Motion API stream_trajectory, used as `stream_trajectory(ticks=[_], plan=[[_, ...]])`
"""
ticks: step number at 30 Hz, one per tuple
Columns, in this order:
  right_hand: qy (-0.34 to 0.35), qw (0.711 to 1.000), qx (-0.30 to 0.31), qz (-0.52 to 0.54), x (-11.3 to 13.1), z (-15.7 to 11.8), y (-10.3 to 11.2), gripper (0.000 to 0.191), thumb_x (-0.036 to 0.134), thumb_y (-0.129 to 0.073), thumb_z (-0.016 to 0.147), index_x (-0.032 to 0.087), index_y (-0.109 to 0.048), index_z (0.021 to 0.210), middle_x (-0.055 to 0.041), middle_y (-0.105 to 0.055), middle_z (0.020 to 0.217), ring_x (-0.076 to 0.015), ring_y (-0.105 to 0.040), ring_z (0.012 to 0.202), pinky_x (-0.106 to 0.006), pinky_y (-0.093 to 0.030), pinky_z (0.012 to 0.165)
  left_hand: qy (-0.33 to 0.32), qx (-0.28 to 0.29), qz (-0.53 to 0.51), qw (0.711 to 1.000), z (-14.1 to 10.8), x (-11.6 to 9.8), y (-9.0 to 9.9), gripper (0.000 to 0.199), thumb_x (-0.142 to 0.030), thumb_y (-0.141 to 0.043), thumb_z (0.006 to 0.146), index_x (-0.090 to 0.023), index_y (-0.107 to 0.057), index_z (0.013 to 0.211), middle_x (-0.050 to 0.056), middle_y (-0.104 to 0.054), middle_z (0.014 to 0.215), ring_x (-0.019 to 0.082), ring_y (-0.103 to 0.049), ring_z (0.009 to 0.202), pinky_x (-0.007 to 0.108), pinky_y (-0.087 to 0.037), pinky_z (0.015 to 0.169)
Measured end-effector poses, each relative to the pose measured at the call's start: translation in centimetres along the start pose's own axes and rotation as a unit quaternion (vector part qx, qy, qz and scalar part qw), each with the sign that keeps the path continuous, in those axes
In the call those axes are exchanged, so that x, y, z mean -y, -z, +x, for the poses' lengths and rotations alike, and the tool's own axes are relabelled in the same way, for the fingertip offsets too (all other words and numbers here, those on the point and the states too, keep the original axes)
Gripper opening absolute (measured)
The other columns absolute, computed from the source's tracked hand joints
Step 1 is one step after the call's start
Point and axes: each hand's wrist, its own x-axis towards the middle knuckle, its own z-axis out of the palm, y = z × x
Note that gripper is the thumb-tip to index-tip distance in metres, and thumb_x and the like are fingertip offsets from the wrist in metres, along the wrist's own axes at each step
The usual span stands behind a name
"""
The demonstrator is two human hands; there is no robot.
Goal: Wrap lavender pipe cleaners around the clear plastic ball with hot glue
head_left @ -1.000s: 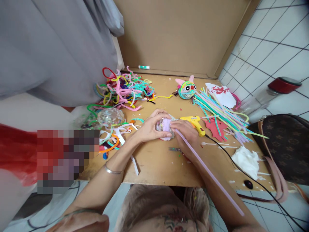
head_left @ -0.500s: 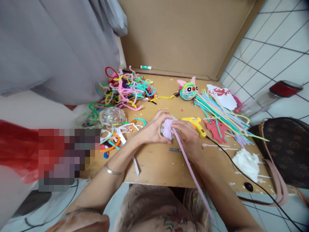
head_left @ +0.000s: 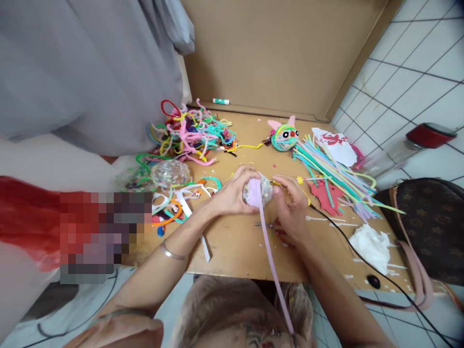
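Observation:
My left hand is wrapped around a clear, faceted ball over the table. Several turns of lilac pipe cleaner lie side by side around the ball. Its long loose end hangs down toward my lap. Close to the ball's right side is my right hand, thumb and fingers apart, holding nothing visible; whether the thumb touches the ball I cannot tell. That hand partly hides a yellow glue gun behind it. Below it lies a red-handled cutting tool, also partly hidden.
A tangled heap of pipe cleaners and a second clear ball sit left. A decorated ball with pink ears, straight pipe cleaners, red foam, crumpled tissue, a bag and a black cord are right.
My right hand has let go of the lilac pipe cleaner and moved right, away from the wraps. The strand now hangs loose, and more of the ball shows. My left hand keeps its hold.

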Motion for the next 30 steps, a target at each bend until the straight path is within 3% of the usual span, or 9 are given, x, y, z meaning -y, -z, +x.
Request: stream_trajectory(ticks=[6,12,19,30], plan=[[-0.099,0.994,-0.003,0.046,-0.7,-0.2,0.1,0.035,0.043,-0.044,0.097,0.025,-0.061,0.122,-0.0076,-0.066,0.121,-0.0222,-0.06,0.113,-0.043,-0.049,0.1,-0.099,-0.024,0.091,0.991,-0.3,-0.1,-0.2,0.063,-0.027,-0.079,0.067,-0.024,-0.049,0.121,0.016,-0.038,0.14,0.033,-0.041,0.134,0.054,-0.042,0.107],[-0.043,0.996,0.014,0.081,0.1,-0.2,0.2,0.047,0.052,-0.033,0.099,0.029,-0.05,0.137,-0.0069,-0.055,0.139,-0.0242,-0.05,0.13,-0.049,-0.04,0.112,-0.203,-0.075,0.154,0.964,-0.4,-0.5,-0.4,0.054,-0.021,-0.077,0.072,-0.031,-0.053,0.119,0.01,-0.038,0.141,0.033,-0.037,0.137,0.061,-0.039,0.109],[-0.031,0.996,0.038,0.069,0.0,-0.1,0.2,0.052,0.055,-0.027,0.099,0.029,-0.05,0.138,-0.0078,-0.05,0.142,-0.0231,-0.043,0.136,-0.049,-0.033,0.117,-0.223,-0.082,0.135,0.962,-0.4,-0.7,-0.7,0.053,-0.024,-0.075,0.075,-0.032,-0.051,0.122,0.01,-0.034,0.14,0.032,-0.035,0.139,0.06,-0.038,0.111],[-0.019,0.994,0.064,0.09,0.3,-0.1,0.6,0.04,0.05,-0.038,0.099,0.029,-0.064,0.12,-0.0077,-0.05,0.138,-0.0231,-0.044,0.136,-0.048,-0.038,0.113,-0.204,-0.074,0.113,0.97,-0.7,-0.8,-1.2,0.058,-0.03,-0.078,0.072,-0.029,-0.052,0.124,0.014,-0.033,0.143,0.034,-0.039,0.135,0.059,-0.039,0.108]])
